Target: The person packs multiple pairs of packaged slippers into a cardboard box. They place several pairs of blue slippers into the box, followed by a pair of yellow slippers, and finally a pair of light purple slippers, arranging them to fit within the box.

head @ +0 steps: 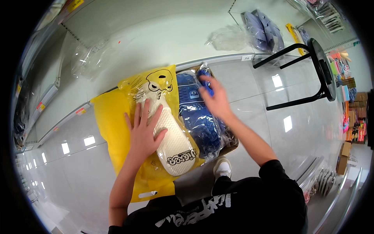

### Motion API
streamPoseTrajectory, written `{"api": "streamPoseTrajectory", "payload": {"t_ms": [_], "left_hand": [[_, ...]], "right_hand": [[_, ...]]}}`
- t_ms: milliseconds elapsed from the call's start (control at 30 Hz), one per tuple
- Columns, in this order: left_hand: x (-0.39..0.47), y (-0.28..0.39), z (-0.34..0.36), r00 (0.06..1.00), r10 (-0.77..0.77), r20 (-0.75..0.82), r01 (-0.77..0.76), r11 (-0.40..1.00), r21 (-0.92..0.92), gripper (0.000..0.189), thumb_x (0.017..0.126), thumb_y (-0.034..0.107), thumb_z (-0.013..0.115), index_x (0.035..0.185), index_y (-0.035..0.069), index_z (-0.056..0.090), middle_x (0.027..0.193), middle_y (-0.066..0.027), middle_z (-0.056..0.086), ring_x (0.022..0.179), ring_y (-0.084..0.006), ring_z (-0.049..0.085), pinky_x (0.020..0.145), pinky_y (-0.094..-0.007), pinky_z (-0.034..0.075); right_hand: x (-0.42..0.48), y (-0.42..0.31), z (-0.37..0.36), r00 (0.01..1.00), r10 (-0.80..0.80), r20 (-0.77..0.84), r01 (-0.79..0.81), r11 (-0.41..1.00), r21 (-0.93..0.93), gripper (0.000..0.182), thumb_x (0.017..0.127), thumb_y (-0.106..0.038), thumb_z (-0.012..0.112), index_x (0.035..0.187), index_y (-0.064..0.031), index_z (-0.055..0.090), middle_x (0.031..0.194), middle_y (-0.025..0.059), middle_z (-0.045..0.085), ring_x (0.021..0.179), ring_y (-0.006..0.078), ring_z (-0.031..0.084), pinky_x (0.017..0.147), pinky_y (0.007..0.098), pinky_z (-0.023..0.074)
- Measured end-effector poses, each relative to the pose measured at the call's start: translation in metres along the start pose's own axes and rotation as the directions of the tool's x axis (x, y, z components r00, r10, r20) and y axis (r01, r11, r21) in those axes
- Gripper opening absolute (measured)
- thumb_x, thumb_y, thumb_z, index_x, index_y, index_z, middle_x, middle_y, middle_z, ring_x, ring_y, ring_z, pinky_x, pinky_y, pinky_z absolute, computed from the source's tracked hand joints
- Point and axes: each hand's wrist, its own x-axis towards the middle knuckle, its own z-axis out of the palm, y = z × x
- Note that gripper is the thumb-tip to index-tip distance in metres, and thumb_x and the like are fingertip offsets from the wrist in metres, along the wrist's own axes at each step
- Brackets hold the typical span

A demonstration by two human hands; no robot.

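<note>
My left hand [144, 131] lies flat, fingers spread, on a clear-fronted yellow plastic bag [166, 71] holding a white slipper [175, 140]. The slipper's ridged sole faces up and bears black lettering. Beneath and to the left is more yellow packaging [111, 122]. My right hand [216, 101], blurred, is at the upper end of blue slippers in clear plastic [191, 98]. Its thumb and fingers are apart around a small blue wrapped part [206, 79]; whether they grip it cannot be made out. The blue packs sit in a cardboard box [229, 150], mostly hidden by the bags.
A white store shelf [163, 38] runs along the far side, with crumpled clear plastic [230, 38] and wrapped lilac slippers [263, 30] on it. A black-legged stool [321, 70] lies on its side at right. My shoe [222, 168] is close to the box.
</note>
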Motion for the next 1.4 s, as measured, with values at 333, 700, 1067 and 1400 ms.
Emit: {"api": "streamPoseTrajectory", "payload": {"t_ms": [333,700,1067,1400], "left_hand": [[-0.014,-0.075,-0.047,0.918,-0.343,-0.201,0.301,0.93,-0.21,0.068,0.089,0.024,0.057,0.148,0.007,0.026,0.153,-0.0187,0.023,0.141,-0.0358,0.022,0.113,-0.0478,0.02],[-0.023,-0.091,-0.022,0.842,-0.54,0.008,0.454,0.699,-0.552,0.064,0.095,0.023,0.051,0.147,0.0,0.02,0.15,-0.0218,0.026,0.139,-0.0334,0.027,0.112,-0.0368,0.026],[0.021,-0.154,-0.06,0.773,-0.577,-0.263,0.27,0.675,-0.687,0.058,0.095,0.028,0.054,0.143,0.003,0.031,0.142,-0.0174,0.04,0.133,-0.0286,0.038,0.108,-0.0383,0.03],[0.149,-0.193,-0.05,0.834,-0.431,0.346,0.347,-0.079,-0.935,0.046,0.088,0.034,0.064,0.122,0.006,0.05,0.114,-0.0112,0.059,0.099,-0.0223,0.063,0.079,-0.0329,0.051]], "right_hand": [[0.114,0.169,-0.097,0.862,0.211,-0.461,-0.278,0.957,-0.081,0.072,0.074,-0.038,0.076,0.13,-0.0014,0.049,0.125,0.0273,0.053,0.117,0.0368,0.052,0.097,0.0413,0.0426],[0.173,0.188,-0.044,0.987,0.068,-0.143,-0.134,0.837,-0.53,0.037,0.078,-0.034,0.07,0.11,-0.0163,0.068,0.12,0.0187,0.06,0.109,0.0352,0.058,0.089,0.0418,0.0483],[0.209,0.091,0.02,0.961,-0.142,-0.236,0.104,0.98,-0.167,0.024,0.085,-0.013,0.064,0.104,0.0017,0.066,0.096,0.0197,0.069,0.084,0.029,0.07,0.069,0.0331,0.054],[0.203,-0.072,0.163,0.801,-0.541,0.258,0.568,0.822,-0.038,0.01,0.079,-0.01,0.063,0.088,-0.0075,0.066,0.101,0.009,0.066,0.1,0.0312,0.059,0.085,0.0394,0.0495]]}}
